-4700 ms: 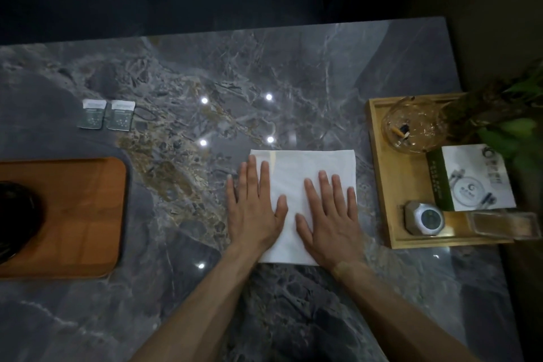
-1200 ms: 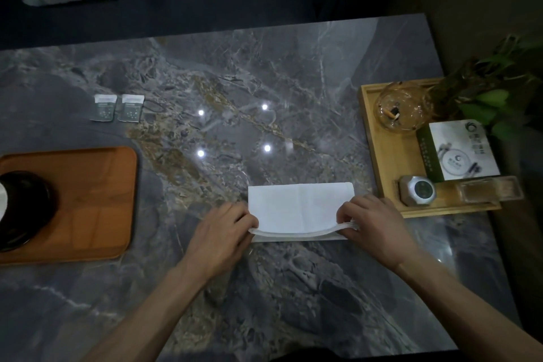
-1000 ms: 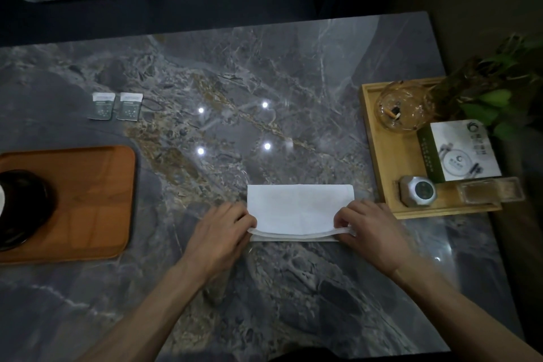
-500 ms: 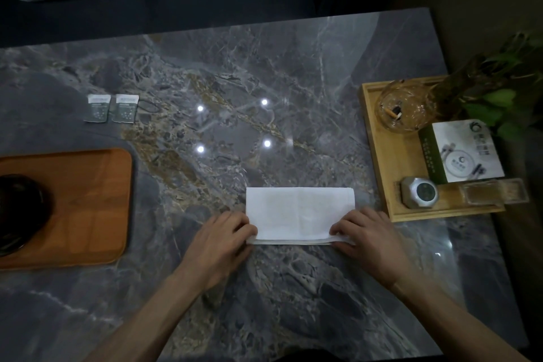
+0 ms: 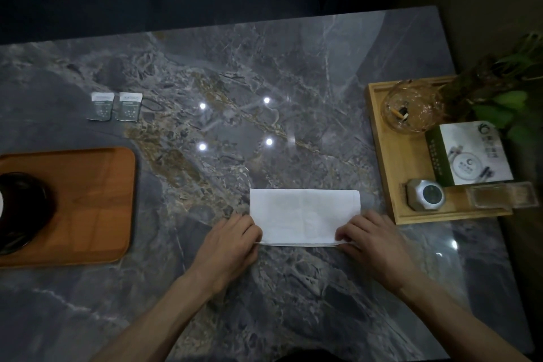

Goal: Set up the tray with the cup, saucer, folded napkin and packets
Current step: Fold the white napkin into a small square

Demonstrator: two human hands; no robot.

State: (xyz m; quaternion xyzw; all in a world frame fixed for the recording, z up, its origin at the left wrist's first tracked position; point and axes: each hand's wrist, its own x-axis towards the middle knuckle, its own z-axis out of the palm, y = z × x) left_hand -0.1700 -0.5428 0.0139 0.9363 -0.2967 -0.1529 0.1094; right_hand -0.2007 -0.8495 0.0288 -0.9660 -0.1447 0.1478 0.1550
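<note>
A white napkin [image 5: 304, 216], folded in half into a wide rectangle, lies flat on the marble table. My left hand [image 5: 227, 247] pinches its near left corner and my right hand [image 5: 371, 242] pinches its near right corner. An orange-brown tray [image 5: 97, 203] sits at the left edge with a dark saucer [image 5: 20, 211] on it, cut off by the frame. Two small grey-and-white packets [image 5: 115, 106] lie side by side beyond the tray. No cup is clearly visible.
At the right stands a light wooden tray [image 5: 393, 164] holding a glass ashtray [image 5: 411, 109], a white-and-green box [image 5: 470, 153], a small metal jar [image 5: 426, 194] and a clear box [image 5: 502, 194]. A green plant [image 5: 511, 88] overhangs it. The table's far edge borders dark floor.
The napkin went from a flat square under both palms to a half fold. In the last second its near edges were pressed down flat; both hands stay at the near corners.
</note>
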